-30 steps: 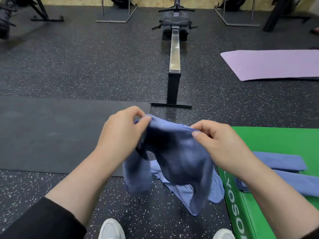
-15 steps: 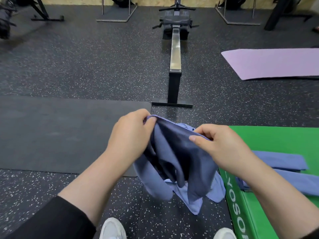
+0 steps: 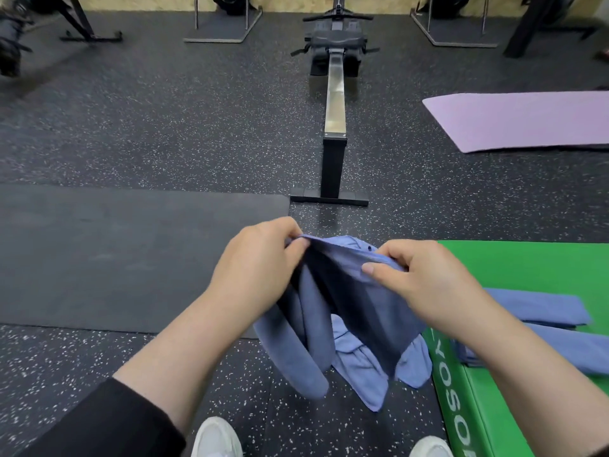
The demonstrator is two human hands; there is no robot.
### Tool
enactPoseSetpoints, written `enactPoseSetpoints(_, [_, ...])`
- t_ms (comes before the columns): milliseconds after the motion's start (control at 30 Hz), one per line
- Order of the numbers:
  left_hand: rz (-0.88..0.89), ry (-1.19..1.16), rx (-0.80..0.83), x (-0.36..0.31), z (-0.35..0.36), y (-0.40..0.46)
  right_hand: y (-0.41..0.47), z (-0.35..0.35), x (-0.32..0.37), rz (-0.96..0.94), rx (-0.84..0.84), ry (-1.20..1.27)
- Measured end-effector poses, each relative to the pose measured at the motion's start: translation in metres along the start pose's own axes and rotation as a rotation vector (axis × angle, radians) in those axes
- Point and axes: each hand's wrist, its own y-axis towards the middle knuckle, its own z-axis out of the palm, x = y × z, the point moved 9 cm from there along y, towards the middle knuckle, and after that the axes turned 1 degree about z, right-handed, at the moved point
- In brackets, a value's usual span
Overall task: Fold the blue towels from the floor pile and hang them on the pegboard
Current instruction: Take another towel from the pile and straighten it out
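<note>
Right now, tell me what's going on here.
A person stands in a gym, both hands holding up one blue towel. The left hand and right hand each pinch its top edge, and the rest hangs down unfolded. More blue cloth lies on the floor below. Two folded towels rest on the green pad to the right. No pegboard is in view.

Gym: speckled rubber floor (image 3: 164, 127), rowing machine (image 3: 334, 94), purple exercise mat (image 3: 527, 120), green padded mat (image 3: 527, 268).
</note>
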Motion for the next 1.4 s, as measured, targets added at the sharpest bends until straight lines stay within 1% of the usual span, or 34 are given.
enactPoseSetpoints(33, [0.022, -0.036, 0.018, -0.001, 0.000, 0.000, 0.000, -0.001, 0.002, -0.009, -0.007, 0.014])
enactPoseSetpoints(133, [0.160, -0.133, 0.194, -0.025, 0.020, -0.012, -0.002, 0.006, 0.015, -0.057, 0.033, 0.038])
enactPoseSetpoints(200, [0.175, -0.120, 0.251, -0.034, 0.033, -0.017, -0.003, 0.010, 0.020, -0.076, 0.056, 0.027])
enactPoseSetpoints(333, [0.069, -0.098, 0.122, -0.014, 0.025, -0.005, -0.004, 0.003, 0.015, -0.026, 0.041, 0.022])
enactPoseSetpoints(433, [0.003, -0.139, 0.081, 0.000, 0.023, -0.001, -0.006, -0.005, 0.011, 0.029, 0.007, 0.154])
enactPoseSetpoints(500, [-0.054, -0.239, 0.069, 0.004, 0.024, -0.001, -0.007, -0.006, 0.008, 0.070, -0.011, 0.243])
enactPoseSetpoints(600, [-0.147, -0.493, 0.054, 0.007, 0.024, -0.003, -0.006, -0.002, 0.002, 0.129, -0.026, 0.341])
enactPoseSetpoints(633, [-0.161, -0.539, 0.054, 0.007, 0.024, -0.003, -0.005, 0.001, 0.001, 0.131, -0.014, 0.356])
enactPoseSetpoints(767, [-0.180, -0.629, 0.102, -0.003, 0.032, -0.011, -0.004, 0.016, 0.002, 0.140, 0.064, 0.370])
enactPoseSetpoints(867, [-0.210, -0.721, 0.114, -0.012, 0.039, -0.018, -0.005, 0.030, 0.002, 0.186, 0.115, 0.441])
enactPoseSetpoints(1000, [-0.270, -0.857, 0.075, -0.017, 0.047, -0.024, -0.004, 0.037, -0.002, 0.249, 0.106, 0.541])
enactPoseSetpoints(1100, [-0.365, -1.046, 0.080, -0.016, 0.060, -0.028, -0.004, 0.037, -0.007, 0.309, 0.091, 0.621])
enactPoseSetpoints(1167, [-0.429, -1.148, 0.102, -0.015, 0.068, -0.030, -0.005, 0.033, -0.003, 0.311, 0.055, 0.569])
enactPoseSetpoints(1233, [-0.426, -1.152, 0.145, -0.017, 0.072, -0.030, -0.006, 0.031, -0.001, 0.286, 0.041, 0.502])
enactPoseSetpoints(1300, [-0.398, -1.150, 0.180, -0.023, 0.072, -0.030, -0.005, 0.030, -0.001, 0.269, 0.042, 0.501])
enactPoseSetpoints(1333, [-0.394, -1.144, 0.181, -0.024, 0.071, -0.031, -0.005, 0.029, -0.001, 0.270, 0.043, 0.509])
enactPoseSetpoints(1400, [-0.407, -1.103, 0.131, -0.021, 0.068, -0.031, -0.006, 0.028, 0.001, 0.277, 0.046, 0.517])
